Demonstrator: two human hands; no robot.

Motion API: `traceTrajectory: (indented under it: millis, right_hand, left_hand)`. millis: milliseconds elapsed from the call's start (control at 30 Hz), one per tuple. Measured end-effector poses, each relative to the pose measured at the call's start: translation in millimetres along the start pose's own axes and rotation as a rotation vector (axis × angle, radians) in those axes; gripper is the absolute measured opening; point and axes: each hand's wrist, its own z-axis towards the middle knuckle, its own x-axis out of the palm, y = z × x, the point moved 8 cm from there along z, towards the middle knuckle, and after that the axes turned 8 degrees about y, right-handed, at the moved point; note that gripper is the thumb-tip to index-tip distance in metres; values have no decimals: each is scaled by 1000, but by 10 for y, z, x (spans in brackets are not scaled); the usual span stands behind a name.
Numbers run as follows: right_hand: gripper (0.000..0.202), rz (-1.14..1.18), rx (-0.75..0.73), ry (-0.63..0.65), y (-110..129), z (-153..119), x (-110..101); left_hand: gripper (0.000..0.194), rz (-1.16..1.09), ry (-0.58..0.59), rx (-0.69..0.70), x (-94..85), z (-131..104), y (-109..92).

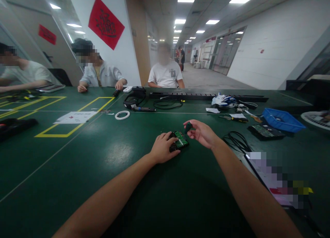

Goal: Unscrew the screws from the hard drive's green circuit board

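Note:
A small device with a green circuit board [182, 139] in a dark casing lies on the green table [144, 210]. My left hand [163, 147] is over its left side, fingers spread and resting on the casing and the board's edge. Just above the board's right side, my right hand [199, 132] grips a dark green screwdriver handle [188, 128] between thumb and fingers. The tool points down toward the board; whether its tip touches is too small to tell.
Right: black cable [237, 141], second circuit board [266, 130], blue tray [282, 120], pliers [238, 118], gloves [223, 100]. Ahead: white ring [122, 115], black tool [144, 109], long black rails [206, 96]. Left: paper sheet [74, 117]. Several people sit around the table.

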Motion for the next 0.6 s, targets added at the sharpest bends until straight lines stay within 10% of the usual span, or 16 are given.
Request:
traceTrajectory:
  millis: [600]
  right_hand:
    - [23, -221, -100, -82, 104, 8, -107]
  left_hand:
    - [61, 18, 20, -5, 8, 6, -1]
